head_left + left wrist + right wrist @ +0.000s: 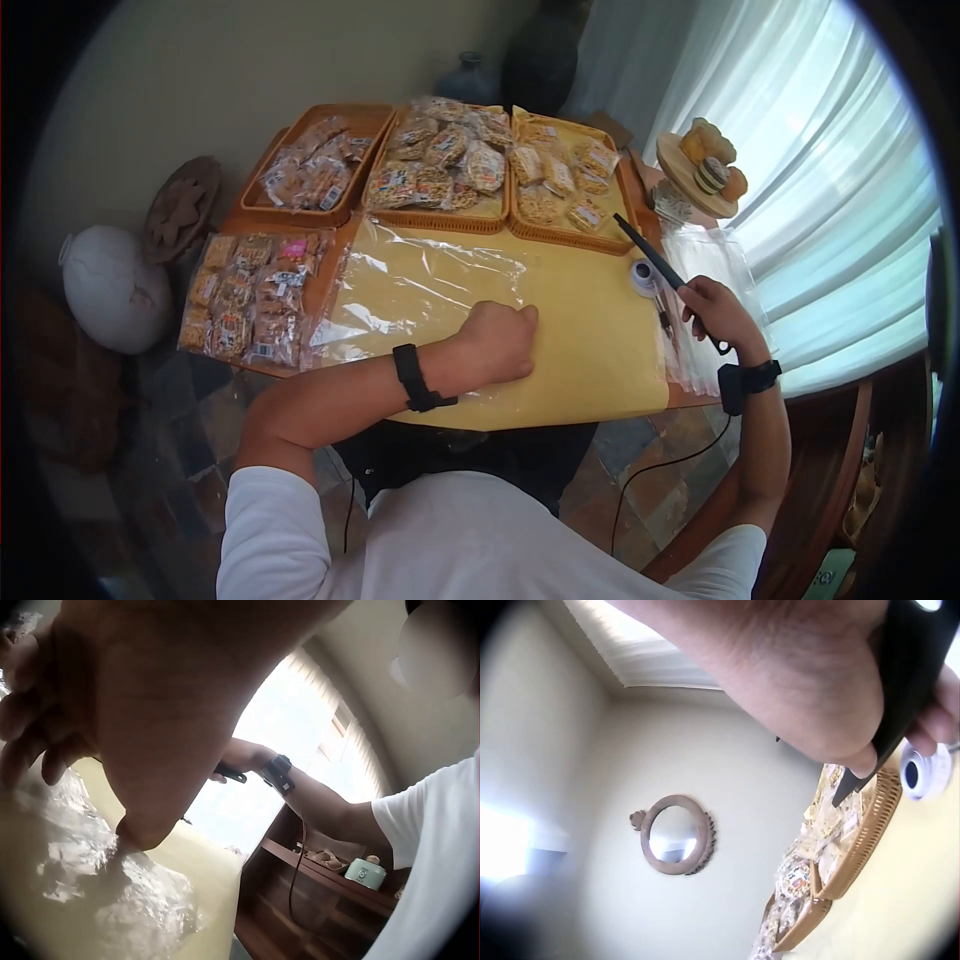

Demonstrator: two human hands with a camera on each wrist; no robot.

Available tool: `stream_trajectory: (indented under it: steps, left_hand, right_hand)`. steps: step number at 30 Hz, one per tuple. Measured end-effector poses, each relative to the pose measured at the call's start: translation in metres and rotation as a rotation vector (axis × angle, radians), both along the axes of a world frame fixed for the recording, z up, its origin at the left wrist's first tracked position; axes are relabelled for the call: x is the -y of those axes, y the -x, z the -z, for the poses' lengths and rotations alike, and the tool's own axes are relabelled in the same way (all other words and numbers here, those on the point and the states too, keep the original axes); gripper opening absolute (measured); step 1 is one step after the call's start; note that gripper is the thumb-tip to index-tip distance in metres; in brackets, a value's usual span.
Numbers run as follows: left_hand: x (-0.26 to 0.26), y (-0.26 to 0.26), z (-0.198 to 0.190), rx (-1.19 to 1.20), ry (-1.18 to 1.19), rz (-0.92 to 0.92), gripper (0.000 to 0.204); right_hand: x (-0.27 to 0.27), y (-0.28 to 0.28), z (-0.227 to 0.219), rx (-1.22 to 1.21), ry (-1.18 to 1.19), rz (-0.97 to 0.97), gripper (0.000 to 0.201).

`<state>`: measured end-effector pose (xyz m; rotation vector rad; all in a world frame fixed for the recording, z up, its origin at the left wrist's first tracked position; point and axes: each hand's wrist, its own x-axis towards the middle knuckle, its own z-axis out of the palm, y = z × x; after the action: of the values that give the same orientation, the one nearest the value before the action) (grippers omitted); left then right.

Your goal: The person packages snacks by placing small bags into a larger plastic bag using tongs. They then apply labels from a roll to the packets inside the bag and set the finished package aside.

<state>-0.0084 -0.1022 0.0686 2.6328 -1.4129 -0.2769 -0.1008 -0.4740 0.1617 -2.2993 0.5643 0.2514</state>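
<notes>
My right hand point(715, 312) grips a long black tool point(650, 248) with a hole at its handle end; the tool slants away to the upper left, its kind not plain. My left hand point(498, 342) is low over the yellow sheet point(590, 330), at the right side of a clear plastic bag point(410, 285) lying flat. In the left wrist view its fingers point(52, 754) are bent and stand apart from the thumb, which points down at the crinkled plastic.
Wicker trays of packaged snacks point(322, 165) line the table's back. More packs point(250, 300) lie at left. A white tape roll point(643, 276) and clear bags point(715, 270) are at right, near a wooden stand point(695, 180). A white pot point(115, 290) stands left.
</notes>
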Motion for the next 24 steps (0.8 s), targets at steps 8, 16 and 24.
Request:
stream_trajectory:
  steps: [8, 16, 24]
  left_hand:
    - [-0.016, -0.007, 0.014, -0.007, -0.096, 0.044, 0.021]
    - [-0.041, -0.013, 0.002, -0.164, 0.235, -0.120, 0.032]
    - [-0.060, -0.012, 0.009, -0.214, 0.390, -0.232, 0.037]
  right_hand:
    - [0.018, -0.082, -0.035, -0.277, 0.186, -0.115, 0.041]
    - [0.026, -0.088, -0.003, -0.241, -0.332, -0.030, 0.034]
    - [0.008, -0.094, 0.035, -0.113, -0.436, -0.006, 0.029]
